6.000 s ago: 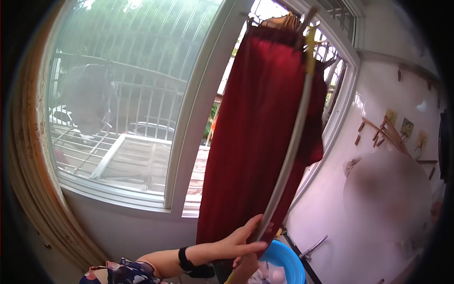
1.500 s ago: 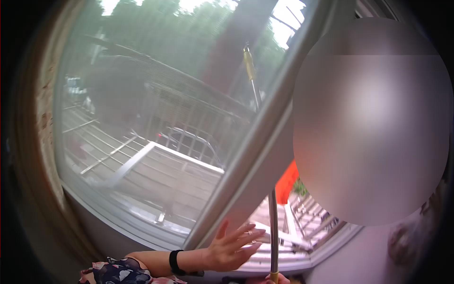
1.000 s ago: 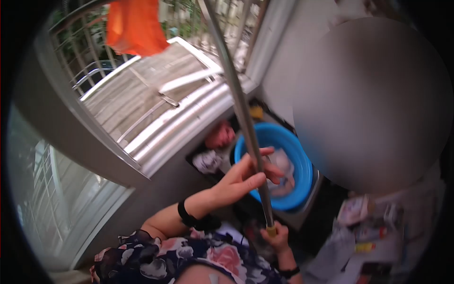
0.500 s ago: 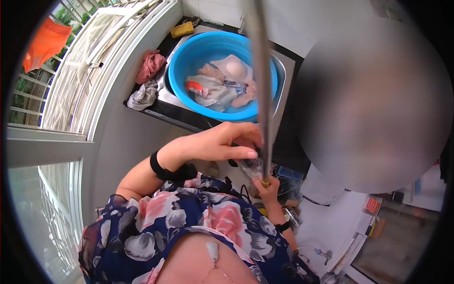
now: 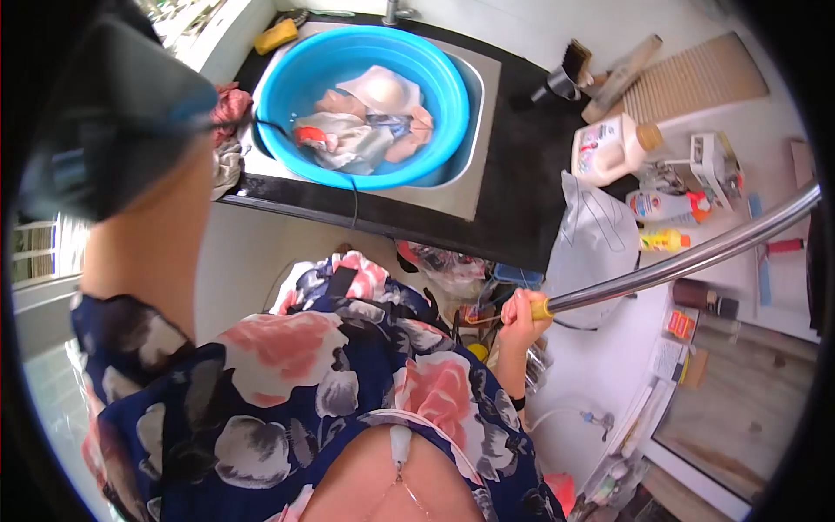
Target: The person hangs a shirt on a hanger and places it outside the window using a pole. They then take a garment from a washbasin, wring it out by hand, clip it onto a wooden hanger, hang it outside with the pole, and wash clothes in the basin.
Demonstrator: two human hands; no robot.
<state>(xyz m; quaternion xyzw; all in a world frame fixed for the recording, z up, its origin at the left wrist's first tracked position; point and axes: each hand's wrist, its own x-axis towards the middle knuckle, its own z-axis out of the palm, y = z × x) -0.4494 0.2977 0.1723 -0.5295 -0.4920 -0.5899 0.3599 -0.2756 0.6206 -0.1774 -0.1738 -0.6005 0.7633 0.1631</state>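
Note:
My right hand [image 5: 519, 315] is closed round the yellow end of a shiny metal pole [image 5: 687, 259], which runs up to the right edge of the view. On the left my left forearm [image 5: 148, 248] is raised close to the camera. A blurred dark shape [image 5: 122, 113] covers its upper end, and my left hand does not show. In front of me a blue basin [image 5: 452, 113] sits in the metal sink [image 5: 487, 96]. Wet clothes [image 5: 348, 139] and a pale bra cup [image 5: 383, 87] lie in it.
A yellow sponge [image 5: 276, 36] and a pink cloth [image 5: 230, 106] lie left of the basin. The black counter [image 5: 522, 165] holds a white jug [image 5: 600, 152], a ribbed washboard [image 5: 696, 83] and a brush [image 5: 576, 61]. Right of these stand several bottles and a plastic bag [image 5: 587, 235].
The view has turned from the window down to the sink and counter. The pole has swung from upright to a slant toward the right. My left hand has left the pole and gone out of sight.

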